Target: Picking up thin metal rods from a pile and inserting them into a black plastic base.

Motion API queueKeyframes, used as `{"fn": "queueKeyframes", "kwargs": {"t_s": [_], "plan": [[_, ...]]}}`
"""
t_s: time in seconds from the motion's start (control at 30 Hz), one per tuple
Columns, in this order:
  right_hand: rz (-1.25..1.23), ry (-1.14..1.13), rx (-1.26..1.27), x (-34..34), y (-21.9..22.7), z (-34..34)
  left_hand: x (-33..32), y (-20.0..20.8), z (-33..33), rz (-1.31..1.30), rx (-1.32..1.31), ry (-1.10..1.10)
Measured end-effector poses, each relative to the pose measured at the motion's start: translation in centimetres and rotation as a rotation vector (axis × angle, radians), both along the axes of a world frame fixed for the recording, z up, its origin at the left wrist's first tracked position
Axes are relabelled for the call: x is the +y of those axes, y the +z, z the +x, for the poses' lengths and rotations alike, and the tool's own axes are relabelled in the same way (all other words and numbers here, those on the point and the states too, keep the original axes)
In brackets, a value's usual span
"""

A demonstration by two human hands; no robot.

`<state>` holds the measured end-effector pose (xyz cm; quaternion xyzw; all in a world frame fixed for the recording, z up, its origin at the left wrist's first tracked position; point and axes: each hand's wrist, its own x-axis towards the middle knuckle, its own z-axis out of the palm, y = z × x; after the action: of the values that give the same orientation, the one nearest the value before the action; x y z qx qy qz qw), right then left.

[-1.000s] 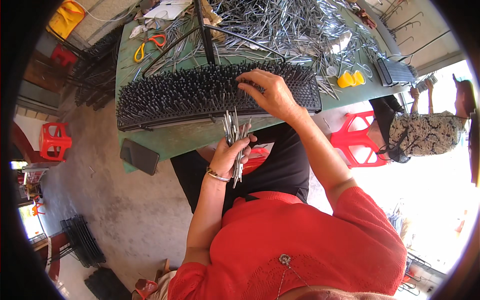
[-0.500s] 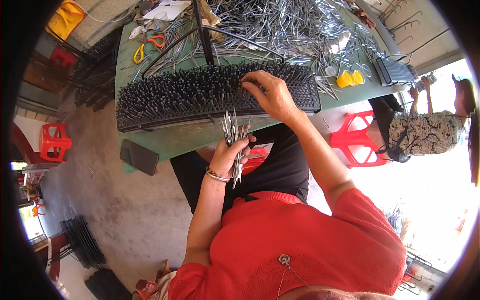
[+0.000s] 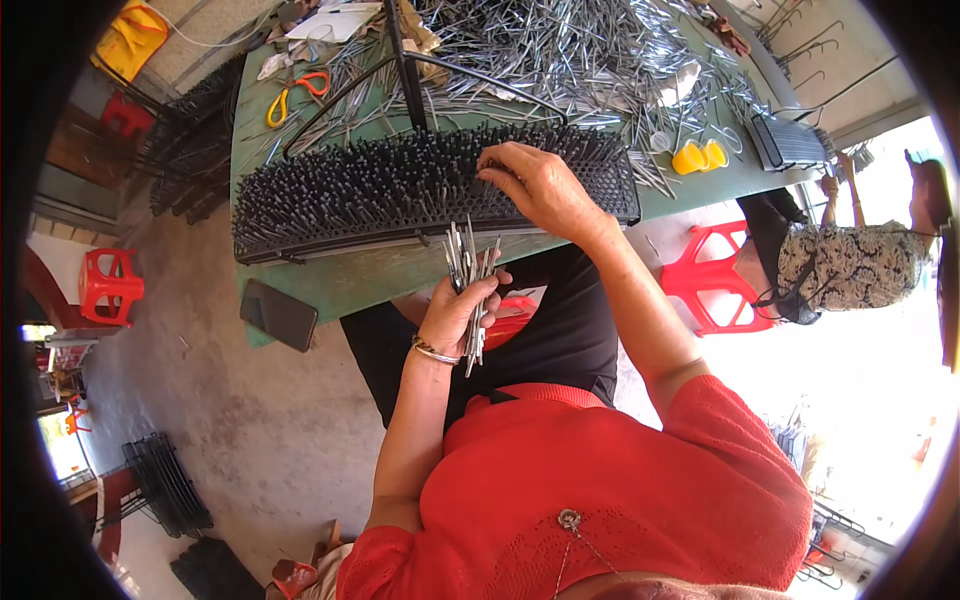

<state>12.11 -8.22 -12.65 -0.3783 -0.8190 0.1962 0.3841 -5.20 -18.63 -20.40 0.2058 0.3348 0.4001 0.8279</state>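
My left hand [image 3: 462, 305] grips a bundle of thin metal pins [image 3: 468, 268] upright, just in front of the green table's near edge. My right hand [image 3: 538, 185] rests on a long black rack [image 3: 400, 190] packed with rows of upright dark pins, its fingertips pinched among the pins near the rack's right half. What the fingertips hold is too small to tell. A large heap of loose silvery metal pins [image 3: 560, 50] covers the table behind the rack.
A dark phone [image 3: 279, 314] lies at the green table's [image 3: 350, 275] near left corner. Orange-handled scissors [image 3: 290, 92] and yellow cups [image 3: 697, 156] sit on the table. A seated person [image 3: 850, 262] is at right by a red stool [image 3: 712, 280]. Black racks are stacked on the floor at left.
My right hand has shifted slightly along the rack of pins; my left hand keeps the bundle in the same place.
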Motion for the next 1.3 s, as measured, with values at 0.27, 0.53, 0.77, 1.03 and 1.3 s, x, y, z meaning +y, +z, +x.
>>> {"fn": "queueKeyframes", "kwargs": {"t_s": [0.27, 0.53, 0.77, 1.03, 1.3], "plan": [[-0.039, 0.026, 0.021, 0.1, -0.1, 0.3, 0.0, 0.2, 0.0, 0.0, 0.011, -0.002], [-0.005, -0.058, 0.043, -0.2, -2.0, -0.6, 0.1, 0.1, 0.2, -0.001, 0.008, -0.008], [0.146, -0.091, -0.044, -0.3, -3.0, -0.9, 0.2, 0.3, 0.3, -0.003, 0.014, -0.008], [0.226, -0.176, -0.043, -1.1, -3.4, -1.2, 0.2, 0.2, 0.3, 0.007, 0.021, -0.008], [0.197, -0.236, 0.023, -1.3, -3.8, -1.6, 0.2, 0.3, 0.4, 0.01, 0.011, -0.01]]}}
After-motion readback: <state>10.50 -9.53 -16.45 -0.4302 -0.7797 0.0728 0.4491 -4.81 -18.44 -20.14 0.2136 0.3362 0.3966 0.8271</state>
